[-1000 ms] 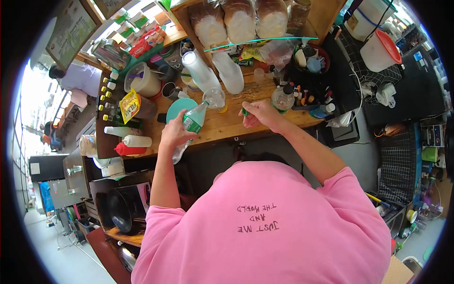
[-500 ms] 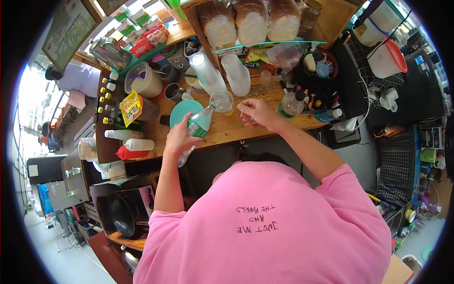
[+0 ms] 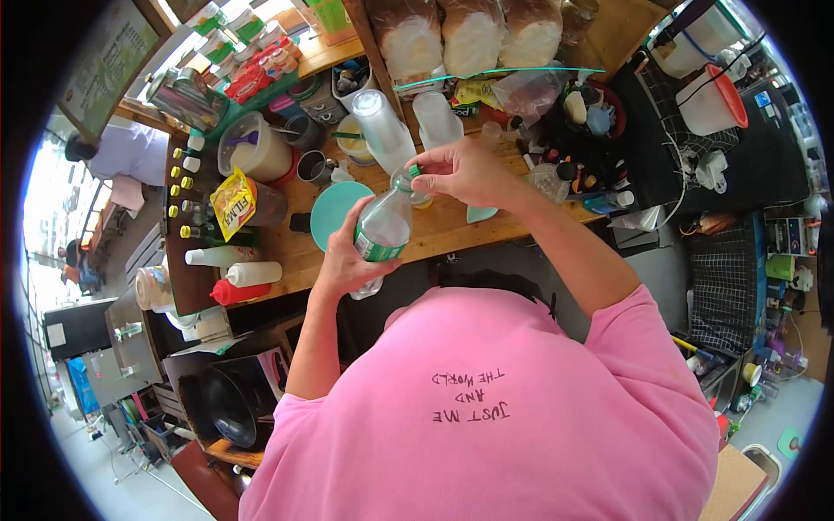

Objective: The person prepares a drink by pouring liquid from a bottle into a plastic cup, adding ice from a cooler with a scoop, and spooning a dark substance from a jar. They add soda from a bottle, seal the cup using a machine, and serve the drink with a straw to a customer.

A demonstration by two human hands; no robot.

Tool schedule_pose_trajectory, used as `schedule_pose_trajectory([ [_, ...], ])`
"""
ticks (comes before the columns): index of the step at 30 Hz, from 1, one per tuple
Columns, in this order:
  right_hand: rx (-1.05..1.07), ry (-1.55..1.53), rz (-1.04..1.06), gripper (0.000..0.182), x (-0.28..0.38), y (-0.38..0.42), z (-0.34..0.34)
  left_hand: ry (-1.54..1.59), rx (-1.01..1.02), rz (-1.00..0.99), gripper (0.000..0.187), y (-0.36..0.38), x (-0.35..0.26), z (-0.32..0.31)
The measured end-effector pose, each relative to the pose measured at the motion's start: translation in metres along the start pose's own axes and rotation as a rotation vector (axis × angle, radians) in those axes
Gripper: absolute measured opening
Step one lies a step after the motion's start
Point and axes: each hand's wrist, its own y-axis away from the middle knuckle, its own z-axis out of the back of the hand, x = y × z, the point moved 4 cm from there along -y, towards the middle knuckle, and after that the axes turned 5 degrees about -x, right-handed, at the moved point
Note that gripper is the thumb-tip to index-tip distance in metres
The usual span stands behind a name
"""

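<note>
My left hand (image 3: 349, 255) is wrapped round a clear plastic bottle (image 3: 387, 221) with a green and white label, tilted over the front of the wooden counter. Between the thumb and fingers of my right hand (image 3: 465, 174) is a small green cap (image 3: 414, 171), at the mouth of the bottle. A clear cup, partly hidden behind the bottle neck, stands on the counter. Left of the bottle lies a round teal lid (image 3: 337, 208). Stacks of clear plastic cups (image 3: 380, 126) stand just beyond my hands.
Squeeze bottles (image 3: 254, 273), a yellow packet (image 3: 233, 204) and a white-filled tub (image 3: 261, 152) are at the left of the counter (image 3: 295, 247). Bagged bread (image 3: 473, 39) sits on the back shelf. Small bottles stand at the right. Another person (image 3: 130, 156) is at the far left.
The bottle has turned more upright and moved slightly nearer. My right hand has moved left to the bottle's mouth, with the green cap now visible in its fingers.
</note>
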Motion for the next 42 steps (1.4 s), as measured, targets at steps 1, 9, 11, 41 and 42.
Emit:
schedule_pose_trajectory([
  [1,0.003,0.005,0.003,0.037,0.015,0.004,0.005,0.039,-0.002,-0.052,0.104,-0.003,-0.012,0.001],
  [9,-0.012,0.627,0.594,0.042,0.118,0.058,0.096,0.107,0.155,-0.242,0.106,-0.058,-0.102,-0.009],
  [11,-0.014,0.636,0.597,0.043,0.127,0.071,0.121,0.104,0.222,-0.301,0.106,-0.075,-0.128,-0.021],
  [41,-0.347,1.152,0.135,0.045,-0.022,0.041,0.215,0.201,-0.138,-0.235,0.098,-0.207,-0.05,-0.248],
  [42,-0.381,1.199,0.149,0.047,-0.016,0.039,0.217,0.218,-0.113,-0.24,0.097,-0.208,-0.054,-0.245],
])
